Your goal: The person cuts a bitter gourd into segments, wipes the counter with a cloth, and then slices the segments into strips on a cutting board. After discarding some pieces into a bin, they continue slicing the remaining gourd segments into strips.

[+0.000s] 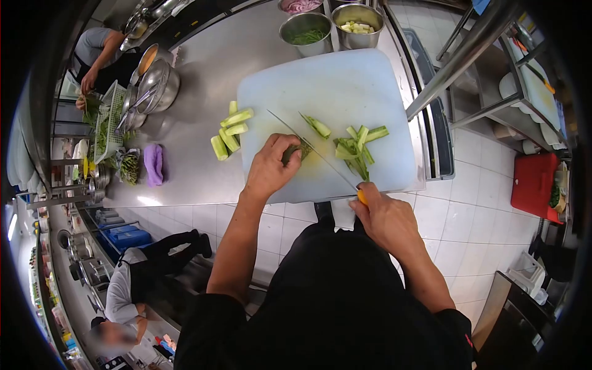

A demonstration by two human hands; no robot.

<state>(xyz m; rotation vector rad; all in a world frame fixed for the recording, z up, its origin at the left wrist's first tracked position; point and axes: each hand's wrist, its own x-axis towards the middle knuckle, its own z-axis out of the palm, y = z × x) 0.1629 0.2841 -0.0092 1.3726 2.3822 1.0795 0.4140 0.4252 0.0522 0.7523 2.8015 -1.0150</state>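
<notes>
My right hand [390,217] is closed around the orange handle of a kitchen knife [327,155], whose long blade slants up and left over the pale cutting board [314,80]. My left hand [272,163] is closed on a green cucumber piece [302,149] at the left side of the blade; the fingers partly hide it. Right of the blade lies a cut cucumber strip [318,126], with a loose heap of green cut strips [357,149] farther right. Several pale green cucumber chunks [228,140] rest at the board's left edge, some on the steel table.
Beyond the board stand steel pots with chopped greens [308,37], pale cubes [357,28] and sliced onion [301,5]. Leftward are metal bowls [161,86], a green basket [111,123] and a purple cloth [153,164]. Two other people [102,52] work at left. A metal post [462,58] rises at right.
</notes>
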